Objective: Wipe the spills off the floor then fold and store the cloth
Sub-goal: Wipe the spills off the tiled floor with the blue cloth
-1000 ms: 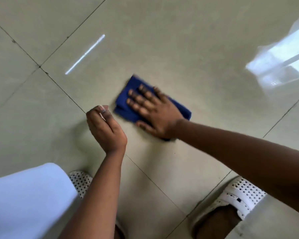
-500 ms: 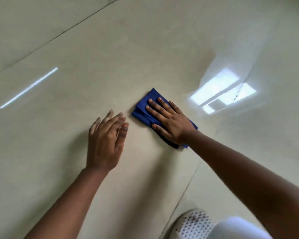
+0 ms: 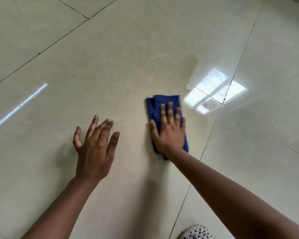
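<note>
Both of my hands are out in front of me over the floor. My right hand (image 3: 169, 133) lies flat on the folded dark-blue cloth (image 3: 164, 102), fingers straight and slightly spread, palm pressing it down; nothing is curled round the fabric. The cloth shows beyond my fingertips on the far side, and a corner pokes out at the near side beside my wrist. My left hand (image 3: 95, 149) is well to the left of the cloth, apart from it, fingers straight and fanned, holding nothing; whether the palm touches the floor I cannot tell.

Under both lies the glossy beige tiled floor (image 3: 110, 75), crossed by thin dark grout lines. Just right of the cloth and a little farther off sits a bright window reflection (image 3: 212, 88) where grout lines meet. Far to the left runs a thin white streak of reflected light (image 3: 19, 106). At the near edge, on the right, the tip of a white perforated shoe (image 3: 197, 232) shows.
</note>
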